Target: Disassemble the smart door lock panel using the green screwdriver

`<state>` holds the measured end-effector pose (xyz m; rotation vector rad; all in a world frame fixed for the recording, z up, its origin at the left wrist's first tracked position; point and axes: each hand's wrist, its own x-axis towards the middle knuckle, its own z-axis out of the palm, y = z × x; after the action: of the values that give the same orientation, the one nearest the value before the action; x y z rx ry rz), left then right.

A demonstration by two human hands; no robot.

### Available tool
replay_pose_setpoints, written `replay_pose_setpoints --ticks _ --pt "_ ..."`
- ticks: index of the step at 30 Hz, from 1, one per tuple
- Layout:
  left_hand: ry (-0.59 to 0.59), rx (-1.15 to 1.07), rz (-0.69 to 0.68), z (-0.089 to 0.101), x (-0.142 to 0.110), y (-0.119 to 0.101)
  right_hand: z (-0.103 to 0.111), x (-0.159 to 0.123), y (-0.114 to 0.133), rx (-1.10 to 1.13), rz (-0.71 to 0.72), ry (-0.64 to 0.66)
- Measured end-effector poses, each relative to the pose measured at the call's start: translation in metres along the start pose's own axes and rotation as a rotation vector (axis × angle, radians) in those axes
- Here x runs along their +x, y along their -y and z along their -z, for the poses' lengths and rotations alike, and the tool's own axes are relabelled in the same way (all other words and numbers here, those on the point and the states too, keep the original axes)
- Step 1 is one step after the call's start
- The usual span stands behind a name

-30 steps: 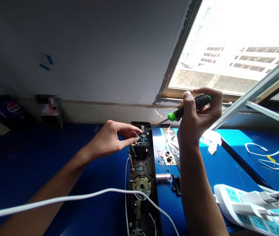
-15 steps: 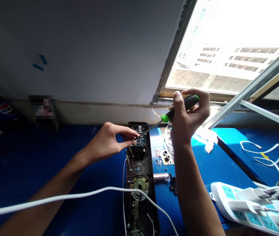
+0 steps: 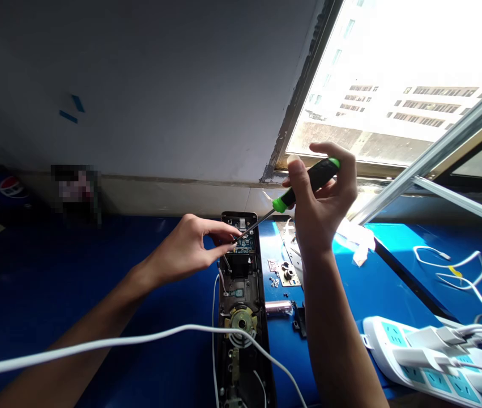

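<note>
green screwdriver (image 3: 306, 182) clamped in our right hand (image 3: 321, 201), left hand (image 3: 187, 249) apart at its tip, grip unclear, we had the circuit board (image 3: 244, 244) bared, loose screws (image 3: 274, 281) out.

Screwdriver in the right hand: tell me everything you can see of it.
The screwdriver has a black grip with a bright green collar and green end cap, and a slim dark metal shaft. It is tilted, handle high to the right, held between the thumb and fingers of the right hand. The shaft slopes down-left to the left hand's fingertips, above the circuit board of an opened electronic lock. Its tip is too small to make out.
</note>
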<state>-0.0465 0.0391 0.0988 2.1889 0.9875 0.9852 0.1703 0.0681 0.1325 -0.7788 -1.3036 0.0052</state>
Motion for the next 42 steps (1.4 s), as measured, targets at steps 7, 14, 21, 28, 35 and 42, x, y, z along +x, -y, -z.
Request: replay_pose_setpoints --ticks 7,14,21,28,35,42 --pt "-0.034 -0.074 0.032 0.001 0.002 0.001 0.001 -0.001 -0.001 0.074 -0.173 -0.094" --pt "-0.066 -0.075 0.019 0.001 0.0 -0.003 -0.006 -0.003 0.0 0.082 -0.202 -0.21" --pt "-0.201 0.029 0.039 0.003 0.002 -0.005 0.011 0.002 -0.015 0.075 -0.078 0.259" --pt "-0.278 0.115 -0.004 0.0 0.0 0.0 0.001 0.0 0.0 0.03 0.116 0.264" --pt "-0.106 0.266 -0.229 0.007 0.004 0.016 -0.006 -0.005 0.022 0.103 0.194 0.242" --pt "0.028 0.225 -0.068 0.012 0.006 0.021 -0.016 -0.014 0.02 0.215 0.196 0.368"
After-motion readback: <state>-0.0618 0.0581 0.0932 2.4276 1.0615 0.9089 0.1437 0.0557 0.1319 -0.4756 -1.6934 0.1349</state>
